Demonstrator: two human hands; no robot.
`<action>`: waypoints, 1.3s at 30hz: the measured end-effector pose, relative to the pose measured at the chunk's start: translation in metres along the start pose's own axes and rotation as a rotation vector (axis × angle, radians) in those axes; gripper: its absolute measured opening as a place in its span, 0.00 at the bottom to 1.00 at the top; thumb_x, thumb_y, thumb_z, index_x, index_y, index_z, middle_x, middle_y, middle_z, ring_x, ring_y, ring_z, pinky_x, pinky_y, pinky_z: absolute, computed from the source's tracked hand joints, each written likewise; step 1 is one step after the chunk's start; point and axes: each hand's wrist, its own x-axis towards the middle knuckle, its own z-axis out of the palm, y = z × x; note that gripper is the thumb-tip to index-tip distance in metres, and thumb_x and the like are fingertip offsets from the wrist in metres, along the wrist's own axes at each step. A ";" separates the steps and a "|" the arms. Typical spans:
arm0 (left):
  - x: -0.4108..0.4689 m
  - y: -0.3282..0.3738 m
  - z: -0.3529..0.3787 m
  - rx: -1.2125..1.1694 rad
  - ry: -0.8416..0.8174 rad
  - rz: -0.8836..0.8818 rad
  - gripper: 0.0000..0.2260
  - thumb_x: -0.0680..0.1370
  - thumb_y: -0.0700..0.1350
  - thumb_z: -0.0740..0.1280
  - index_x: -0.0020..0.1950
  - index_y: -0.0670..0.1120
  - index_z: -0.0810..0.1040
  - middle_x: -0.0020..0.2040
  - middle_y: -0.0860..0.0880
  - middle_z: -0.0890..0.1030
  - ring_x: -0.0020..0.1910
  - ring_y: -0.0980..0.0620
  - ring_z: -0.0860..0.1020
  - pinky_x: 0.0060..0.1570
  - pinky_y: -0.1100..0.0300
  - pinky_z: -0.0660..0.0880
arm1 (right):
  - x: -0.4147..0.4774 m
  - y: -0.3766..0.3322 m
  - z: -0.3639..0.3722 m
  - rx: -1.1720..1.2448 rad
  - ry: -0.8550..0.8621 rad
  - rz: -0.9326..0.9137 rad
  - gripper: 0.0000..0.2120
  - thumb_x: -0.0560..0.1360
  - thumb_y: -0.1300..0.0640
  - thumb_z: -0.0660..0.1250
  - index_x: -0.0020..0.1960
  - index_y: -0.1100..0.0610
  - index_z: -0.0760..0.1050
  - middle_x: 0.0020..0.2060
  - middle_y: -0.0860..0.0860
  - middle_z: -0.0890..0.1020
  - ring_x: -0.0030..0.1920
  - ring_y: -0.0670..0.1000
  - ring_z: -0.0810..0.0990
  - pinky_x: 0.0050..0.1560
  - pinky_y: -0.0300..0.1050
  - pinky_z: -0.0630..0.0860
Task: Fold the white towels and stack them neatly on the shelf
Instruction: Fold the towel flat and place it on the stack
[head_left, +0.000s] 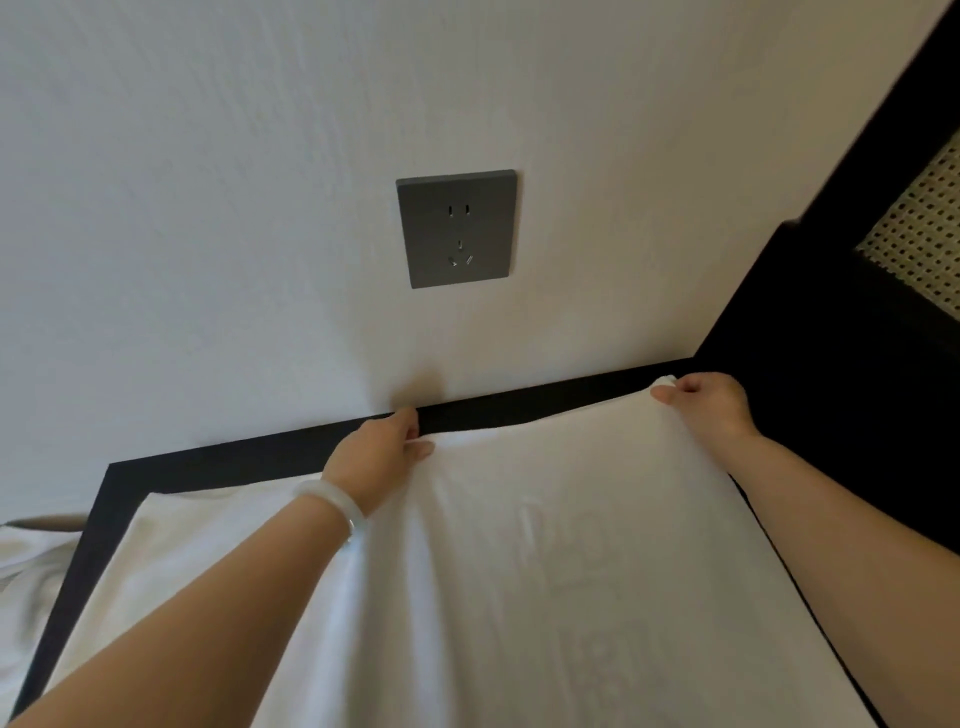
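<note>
A white towel (545, 561) lies spread over a black table (519, 402) that stands against the wall. My left hand (376, 452) pinches the towel's far edge near its middle; a pale bangle sits on that wrist. My right hand (709, 402) grips the towel's far right corner close to the wall. The far edge is raised a little between the two hands. A faint woven pattern shows in the towel's centre.
A grey wall socket (457, 228) sits on the white wall above the table. Black furniture with a woven cane panel (919, 234) stands at the right. More white cloth (26, 561) lies off the table's left side.
</note>
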 end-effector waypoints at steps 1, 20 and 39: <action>-0.001 0.001 0.002 -0.001 0.009 0.006 0.10 0.81 0.52 0.61 0.45 0.49 0.67 0.38 0.51 0.74 0.38 0.48 0.73 0.36 0.55 0.67 | -0.001 0.000 0.001 -0.031 0.004 -0.027 0.11 0.75 0.56 0.72 0.36 0.58 0.75 0.34 0.52 0.78 0.37 0.52 0.75 0.39 0.44 0.68; 0.010 0.008 -0.031 0.269 -0.319 0.211 0.17 0.78 0.52 0.66 0.34 0.45 0.66 0.34 0.50 0.71 0.33 0.50 0.71 0.36 0.56 0.66 | 0.013 -0.006 0.014 -0.321 0.075 -0.290 0.09 0.79 0.54 0.64 0.56 0.58 0.71 0.49 0.59 0.80 0.50 0.61 0.78 0.51 0.51 0.74; -0.119 0.043 0.099 0.345 0.099 0.270 0.29 0.79 0.63 0.39 0.80 0.57 0.48 0.81 0.51 0.47 0.79 0.48 0.45 0.73 0.34 0.47 | -0.142 0.058 -0.011 -0.858 -0.195 -0.398 0.35 0.77 0.33 0.37 0.80 0.46 0.48 0.80 0.48 0.49 0.79 0.50 0.45 0.77 0.57 0.40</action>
